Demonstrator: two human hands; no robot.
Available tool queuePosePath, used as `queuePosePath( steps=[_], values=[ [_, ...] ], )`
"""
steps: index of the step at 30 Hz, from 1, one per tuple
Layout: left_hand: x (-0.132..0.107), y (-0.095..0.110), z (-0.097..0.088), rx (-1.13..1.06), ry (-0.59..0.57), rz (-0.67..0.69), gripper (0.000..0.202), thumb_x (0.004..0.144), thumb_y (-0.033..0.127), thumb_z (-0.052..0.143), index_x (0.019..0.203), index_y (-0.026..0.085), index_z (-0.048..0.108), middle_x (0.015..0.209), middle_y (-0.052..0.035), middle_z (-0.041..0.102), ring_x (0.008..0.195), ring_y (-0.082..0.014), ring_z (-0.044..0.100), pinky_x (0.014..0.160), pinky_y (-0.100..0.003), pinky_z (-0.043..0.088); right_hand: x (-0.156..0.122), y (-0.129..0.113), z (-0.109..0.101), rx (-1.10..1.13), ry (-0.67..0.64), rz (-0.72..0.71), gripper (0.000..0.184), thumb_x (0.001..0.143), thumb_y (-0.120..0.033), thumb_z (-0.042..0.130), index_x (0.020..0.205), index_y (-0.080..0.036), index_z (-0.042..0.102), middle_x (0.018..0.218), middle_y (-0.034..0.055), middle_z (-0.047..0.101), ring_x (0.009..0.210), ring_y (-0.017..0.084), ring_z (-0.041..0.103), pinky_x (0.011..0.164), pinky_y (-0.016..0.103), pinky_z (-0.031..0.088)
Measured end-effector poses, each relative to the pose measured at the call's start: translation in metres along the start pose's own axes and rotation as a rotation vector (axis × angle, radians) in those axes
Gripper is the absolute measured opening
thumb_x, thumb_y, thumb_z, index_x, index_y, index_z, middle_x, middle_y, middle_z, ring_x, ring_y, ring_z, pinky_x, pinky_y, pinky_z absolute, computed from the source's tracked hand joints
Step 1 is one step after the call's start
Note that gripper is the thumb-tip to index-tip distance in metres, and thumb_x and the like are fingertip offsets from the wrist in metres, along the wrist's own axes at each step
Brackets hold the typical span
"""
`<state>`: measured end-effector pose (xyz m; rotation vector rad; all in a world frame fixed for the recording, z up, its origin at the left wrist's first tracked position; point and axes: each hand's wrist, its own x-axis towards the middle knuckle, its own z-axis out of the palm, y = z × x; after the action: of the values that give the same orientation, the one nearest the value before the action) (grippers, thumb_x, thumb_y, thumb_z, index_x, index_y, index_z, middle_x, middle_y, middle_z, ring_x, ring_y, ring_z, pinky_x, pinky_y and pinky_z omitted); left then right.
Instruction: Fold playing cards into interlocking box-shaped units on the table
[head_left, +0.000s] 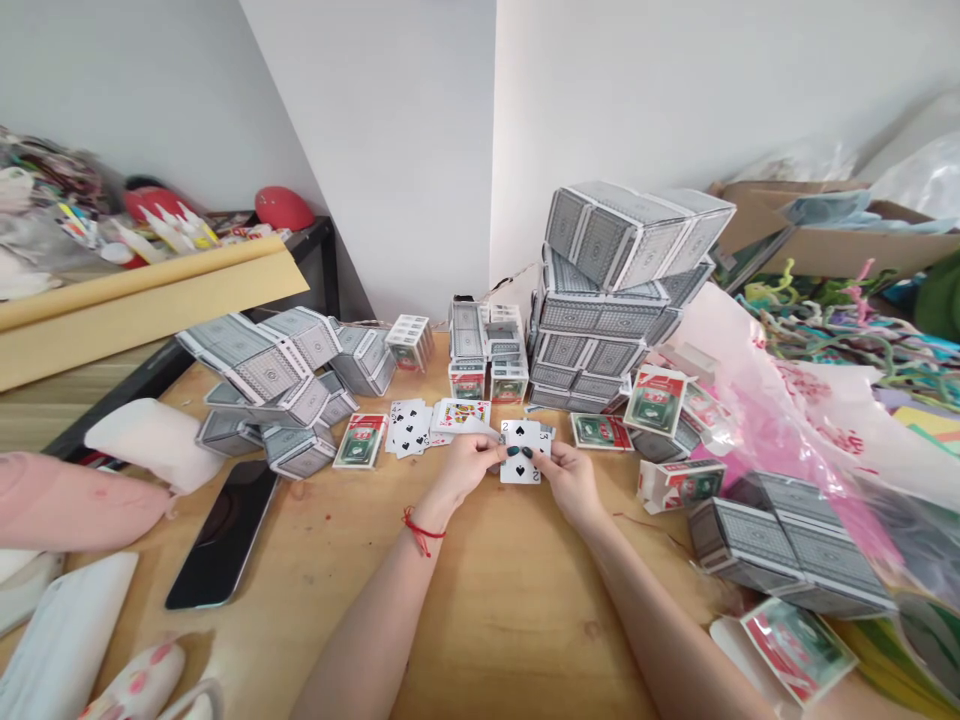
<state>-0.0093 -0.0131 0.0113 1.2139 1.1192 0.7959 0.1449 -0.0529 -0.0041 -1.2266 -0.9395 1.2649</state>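
Observation:
My left hand [466,468] and my right hand [568,478] meet over the middle of the wooden table [487,610], both closed on a small stack of playing cards [521,452] whose top card shows black spades. A red string is tied round my left wrist. Just beyond my hands lie loose face-up cards [420,422], several with spades and one a court card. Single card packs [361,441] lie flat on either side of them.
Wrapped bricks of card packs are piled at the back left [262,370], back right [615,270] and front right [787,545]. A dark phone [225,535] lies at the left. Pink plastic bag [757,410] and coloured clutter fill the right; cardboard roll [142,300] at the left.

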Motion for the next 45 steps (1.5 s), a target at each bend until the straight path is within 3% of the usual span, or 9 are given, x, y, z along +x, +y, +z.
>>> queuePosePath(
  steps=[5,9,12,15,23,31,41,45],
  values=[
    [-0.001,0.006,-0.002,-0.011,-0.069,0.034,0.032,0.06,0.037,0.068,0.05,0.012,0.05,0.049,0.0049,0.041,0.049,-0.0056,0.035,0.049,-0.021,0.025,0.002,-0.001,-0.001,0.026,0.0,0.022,0.032,0.058,-0.041,0.071,0.073,-0.014,0.065,0.062,0.0025,0.065,0.053,0.014,0.054,0.051,0.025,0.042],
    [0.0,0.009,-0.012,-0.16,-0.21,-0.062,0.027,0.061,0.036,0.069,0.065,0.011,0.061,0.059,0.0005,0.052,0.051,-0.0057,0.039,0.049,-0.021,0.023,0.002,-0.004,-0.001,0.063,-0.026,0.041,0.031,0.058,-0.041,0.071,0.071,-0.014,0.064,0.062,0.0026,0.064,0.053,0.013,0.053,0.05,0.025,0.041],
    [0.002,0.008,-0.02,-0.3,-0.26,-0.124,0.03,0.061,0.036,0.069,0.076,0.011,0.065,0.064,-0.0017,0.055,0.05,-0.0045,0.037,0.048,-0.021,0.021,0.001,-0.007,0.0,0.049,-0.043,0.047,0.028,0.061,-0.04,0.07,0.07,-0.014,0.063,0.061,0.0021,0.064,0.053,0.013,0.053,0.049,0.024,0.041],
    [0.004,0.007,-0.021,-0.328,-0.269,-0.14,0.029,0.059,0.034,0.071,0.076,0.011,0.067,0.06,-0.0003,0.053,0.048,-0.0037,0.034,0.047,-0.021,0.02,0.0,-0.009,0.0,0.019,-0.06,0.035,0.026,0.061,-0.038,0.071,0.069,-0.014,0.063,0.058,0.0011,0.063,0.051,0.011,0.051,0.048,0.023,0.039],
    [0.003,0.004,-0.013,-0.185,-0.12,-0.067,0.023,0.059,0.032,0.07,0.063,0.01,0.064,0.05,0.0021,0.047,0.047,-0.005,0.035,0.046,-0.021,0.021,0.001,-0.005,-0.002,0.002,-0.055,0.061,0.03,0.057,-0.041,0.072,0.068,-0.014,0.063,0.061,0.003,0.064,0.051,0.013,0.053,0.048,0.024,0.04],
    [0.0,0.008,-0.009,-0.09,-0.058,-0.014,0.02,0.059,0.028,0.067,0.052,0.012,0.056,0.049,0.0032,0.046,0.047,-0.0056,0.036,0.046,-0.021,0.024,0.0,-0.003,-0.003,0.05,-0.088,0.082,0.025,0.061,-0.037,0.071,0.069,-0.015,0.062,0.065,0.0032,0.066,0.055,0.015,0.057,0.052,0.026,0.044],
    [-0.001,0.01,0.003,-0.1,0.128,0.032,0.024,0.059,0.022,0.061,0.045,0.015,0.043,0.044,0.0058,0.039,0.043,-0.0056,0.033,0.046,-0.022,0.023,-0.001,-0.005,0.001,0.011,-0.102,0.062,0.027,0.063,-0.038,0.069,0.075,-0.015,0.061,0.064,0.0032,0.066,0.053,0.014,0.056,0.049,0.025,0.043],
    [-0.001,0.011,0.008,-0.106,0.131,0.052,0.024,0.063,0.027,0.059,0.048,0.015,0.044,0.046,0.0054,0.04,0.044,-0.006,0.034,0.045,-0.021,0.026,-0.001,-0.005,0.003,0.001,-0.067,0.033,0.028,0.064,-0.04,0.067,0.074,-0.015,0.062,0.066,0.0041,0.067,0.055,0.015,0.058,0.05,0.026,0.045]
  ],
)
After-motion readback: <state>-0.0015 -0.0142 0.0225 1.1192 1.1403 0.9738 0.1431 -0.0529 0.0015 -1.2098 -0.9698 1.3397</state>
